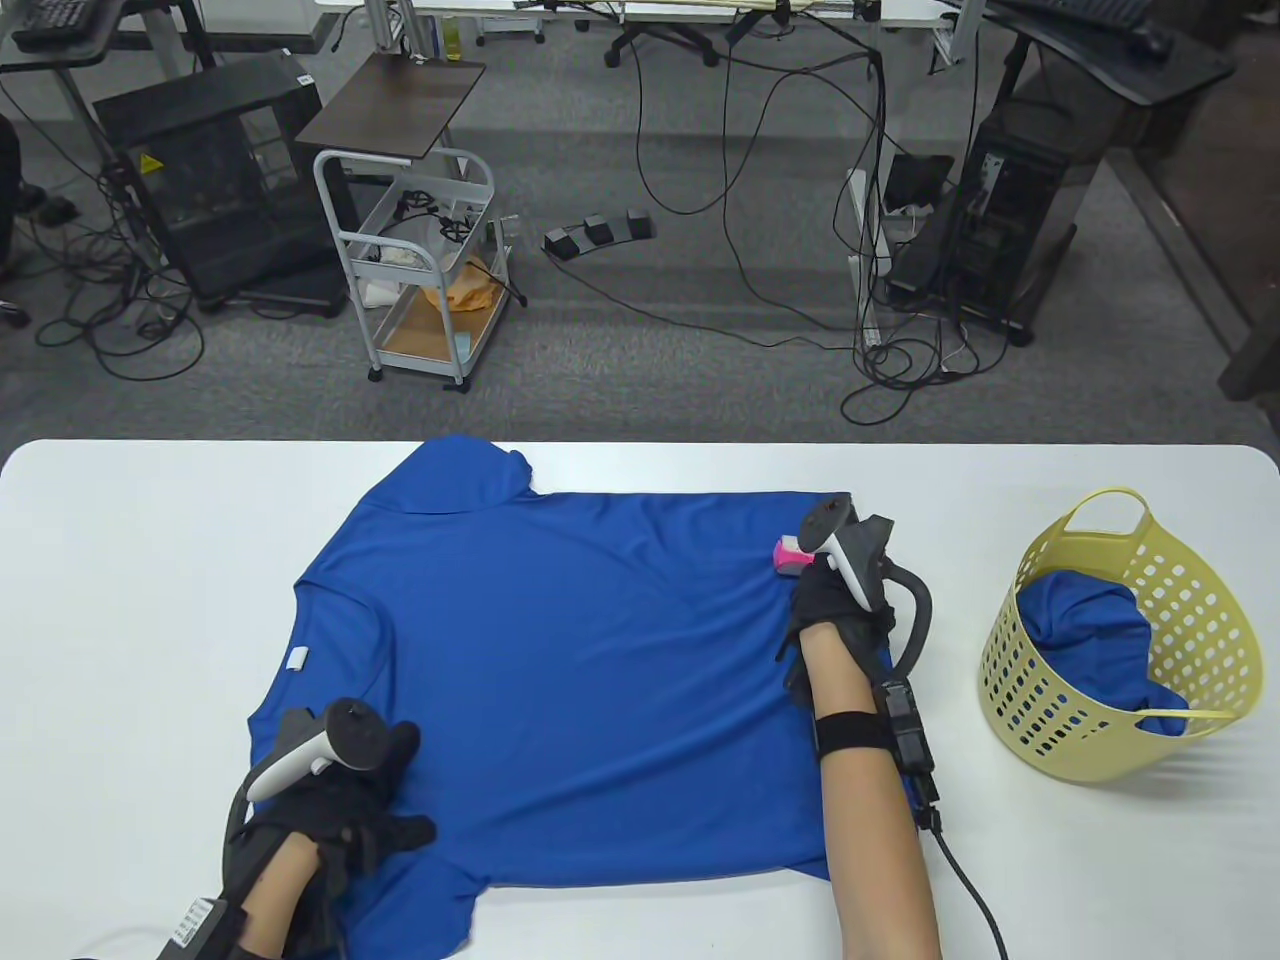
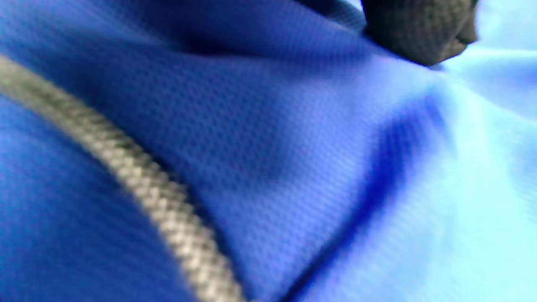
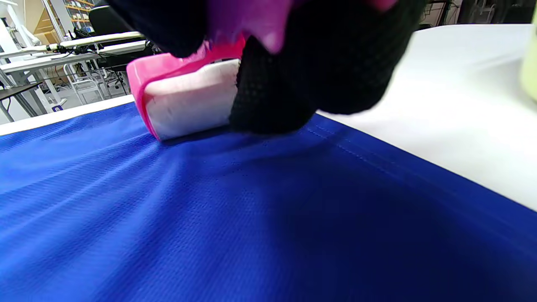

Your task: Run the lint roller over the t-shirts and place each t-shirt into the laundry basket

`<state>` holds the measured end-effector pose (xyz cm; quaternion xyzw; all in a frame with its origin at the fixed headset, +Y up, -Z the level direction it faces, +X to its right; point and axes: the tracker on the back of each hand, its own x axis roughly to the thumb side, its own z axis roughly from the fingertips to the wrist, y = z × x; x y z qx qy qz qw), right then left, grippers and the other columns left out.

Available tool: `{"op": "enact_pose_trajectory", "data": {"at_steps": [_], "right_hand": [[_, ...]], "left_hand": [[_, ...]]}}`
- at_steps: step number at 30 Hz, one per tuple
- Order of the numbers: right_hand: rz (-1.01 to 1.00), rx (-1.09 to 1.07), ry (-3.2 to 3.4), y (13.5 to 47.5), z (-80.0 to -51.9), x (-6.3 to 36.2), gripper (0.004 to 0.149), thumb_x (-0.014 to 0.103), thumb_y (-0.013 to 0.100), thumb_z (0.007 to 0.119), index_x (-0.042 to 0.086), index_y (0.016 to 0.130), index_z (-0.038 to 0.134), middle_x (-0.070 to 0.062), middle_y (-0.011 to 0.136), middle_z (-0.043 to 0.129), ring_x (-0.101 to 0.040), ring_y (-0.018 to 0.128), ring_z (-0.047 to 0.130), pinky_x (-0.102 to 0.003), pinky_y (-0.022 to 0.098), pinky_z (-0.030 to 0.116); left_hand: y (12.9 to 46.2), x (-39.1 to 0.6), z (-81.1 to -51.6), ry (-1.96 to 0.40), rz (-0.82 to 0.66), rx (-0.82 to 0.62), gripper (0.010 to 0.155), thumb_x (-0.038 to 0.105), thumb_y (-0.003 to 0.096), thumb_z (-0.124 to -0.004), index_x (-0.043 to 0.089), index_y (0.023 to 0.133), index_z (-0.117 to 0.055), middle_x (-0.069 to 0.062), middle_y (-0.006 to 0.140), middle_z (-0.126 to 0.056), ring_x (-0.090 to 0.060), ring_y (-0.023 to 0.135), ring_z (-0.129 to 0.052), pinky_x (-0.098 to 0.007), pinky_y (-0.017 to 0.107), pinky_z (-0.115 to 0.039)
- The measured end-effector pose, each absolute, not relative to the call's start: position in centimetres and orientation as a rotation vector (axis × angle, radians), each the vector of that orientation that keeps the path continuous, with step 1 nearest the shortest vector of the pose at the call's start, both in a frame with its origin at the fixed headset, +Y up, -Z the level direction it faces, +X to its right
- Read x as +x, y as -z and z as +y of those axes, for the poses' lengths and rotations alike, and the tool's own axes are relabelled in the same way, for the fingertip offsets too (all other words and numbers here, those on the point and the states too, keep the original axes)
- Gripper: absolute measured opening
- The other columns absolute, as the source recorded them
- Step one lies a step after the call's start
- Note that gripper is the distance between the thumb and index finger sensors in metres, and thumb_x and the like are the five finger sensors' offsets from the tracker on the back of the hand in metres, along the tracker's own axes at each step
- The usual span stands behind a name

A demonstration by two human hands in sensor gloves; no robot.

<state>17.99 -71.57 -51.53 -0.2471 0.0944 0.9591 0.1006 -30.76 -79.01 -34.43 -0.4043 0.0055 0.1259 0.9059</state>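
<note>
Table view: blue t-shirt point(image 1: 590, 660) spread flat across the middle of the white table point(image 1: 120, 560), collar toward frame left, hem toward frame right. Right hand point(image 1: 835, 610) near the hem in the centre right, fingers wrapped round a pink lint roller point(image 1: 790, 555) pressed onto the cloth. Left hand point(image 1: 340, 790) at lower left, laid on the shirt near the collar and sleeve; fingers seemingly spread flat to pin the fabric, nothing grasped. Yellow perforated laundry basket point(image 1: 1120, 640) at far right, well apart from the spread shirt, already holding another blue t-shirt point(image 1: 1085, 630).

Handling, as a judgement: thin knit mesh, light and limp, likely to ripple and drag under the sticky roll unless held down at the far end; no fragility. Best lifted afterwards by pinching at shoulders or bunching at the middle, since no stiffness to carry its own shape.

Right wrist view: shows what the overhead camera cannot, namely the white adhesive roll in its pink frame point(image 3: 184, 100) touching the cloth, small wrinkles fanning out in front of it, and the stitched hem beside bare table.

Left wrist view: blurred close-up only, one gloved fingertip point(image 2: 419, 29) sunk into folded blue fabric at upper right, a braided grey cable point(image 2: 126, 167) crossing lower left.
</note>
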Motion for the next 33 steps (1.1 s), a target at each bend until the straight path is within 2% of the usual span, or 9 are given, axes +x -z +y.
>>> {"op": "enact_pose_trajectory", "data": {"at_steps": [2,4,10,15,17,21,28,31,33], "right_hand": [[0.283,-0.711,-2.833,51.1,-71.3,18.0,0.049,0.038,0.055,0.064,0.026,0.101,0.049,-0.011,0.085,0.083,-0.016,0.044,0.098,-0.022,0.024,0.091],[0.289,-0.676,-2.858,49.6,-70.1,17.9,0.047,0.037,0.054,0.068,0.023,0.098,0.057,-0.013,0.077,0.089,-0.015,0.036,0.100,-0.021,0.016,0.091],[0.612,-0.541,-2.932,42.3,-67.3,18.3,0.041,0.042,0.053,0.078,0.027,0.091,0.076,-0.009,0.066,0.104,-0.008,0.025,0.107,-0.014,0.006,0.094],[0.949,-0.485,-2.869,37.6,-67.0,18.5,0.039,0.040,0.051,0.082,0.025,0.087,0.082,-0.013,0.063,0.106,-0.010,0.023,0.109,-0.015,0.003,0.095],[0.962,-0.482,-2.873,37.1,-67.2,18.4,0.039,0.039,0.050,0.083,0.023,0.086,0.083,-0.014,0.061,0.107,-0.012,0.022,0.109,-0.016,0.002,0.094],[0.821,-0.537,-2.857,39.2,-67.3,18.3,0.042,0.040,0.054,0.075,0.024,0.092,0.074,-0.012,0.071,0.099,-0.012,0.029,0.105,-0.016,0.009,0.092],[0.385,-0.645,-2.845,49.1,-70.6,17.7,0.049,0.035,0.056,0.065,0.022,0.101,0.052,-0.014,0.090,0.082,-0.021,0.053,0.101,-0.026,0.027,0.092],[0.392,-0.729,-2.853,51.9,-71.5,17.1,0.051,0.034,0.057,0.063,0.023,0.103,0.043,-0.014,0.095,0.076,-0.024,0.059,0.099,-0.031,0.034,0.093],[0.448,-0.786,-2.902,53.5,-71.5,16.7,0.053,0.035,0.057,0.063,0.025,0.104,0.039,-0.011,0.099,0.074,-0.023,0.062,0.098,-0.031,0.038,0.093]], "left_hand": [[34.4,-30.8,-79.0,-0.259,0.013,-0.839,0.096,0.068,0.0443,-0.067,0.049,0.099,0.010,0.004,0.101,0.029,-0.045,0.090,0.029,-0.071,0.063,0.001],[34.4,-30.8,-78.9,-0.255,0.016,-0.836,0.096,0.068,0.0441,-0.067,0.049,0.099,0.009,0.004,0.101,0.028,-0.045,0.091,0.028,-0.071,0.064,0.000],[34.5,-30.7,-78.9,-0.244,0.018,-0.836,0.095,0.068,0.0443,-0.067,0.049,0.099,0.008,0.003,0.102,0.027,-0.046,0.091,0.026,-0.072,0.065,-0.002],[34.5,-30.6,-78.9,-0.254,0.021,-0.835,0.096,0.067,0.0444,-0.068,0.049,0.099,0.008,0.004,0.102,0.028,-0.045,0.091,0.027,-0.072,0.064,-0.001],[34.5,-30.7,-78.9,-0.256,0.022,-0.833,0.096,0.067,0.0444,-0.068,0.049,0.099,0.008,0.004,0.102,0.028,-0.045,0.091,0.027,-0.072,0.065,-0.001],[34.5,-30.7,-78.9,-0.259,0.022,-0.833,0.096,0.067,0.0444,-0.068,0.049,0.099,0.008,0.004,0.102,0.028,-0.045,0.091,0.027,-0.071,0.064,0.000],[34.5,-30.7,-78.9,-0.261,0.015,-0.835,0.096,0.067,0.0447,-0.067,0.048,0.099,0.009,0.003,0.101,0.028,-0.045,0.091,0.028,-0.072,0.064,0.000],[34.5,-30.7,-78.9,-0.262,0.015,-0.836,0.096,0.067,0.0446,-0.067,0.049,0.099,0.009,0.004,0.101,0.029,-0.045,0.090,0.028,-0.071,0.064,0.001],[34.4,-30.7,-78.9,-0.259,0.017,-0.837,0.096,0.068,0.0445,-0.067,0.049,0.099,0.009,0.003,0.101,0.029,-0.045,0.091,0.028,-0.071,0.064,0.001]]}}
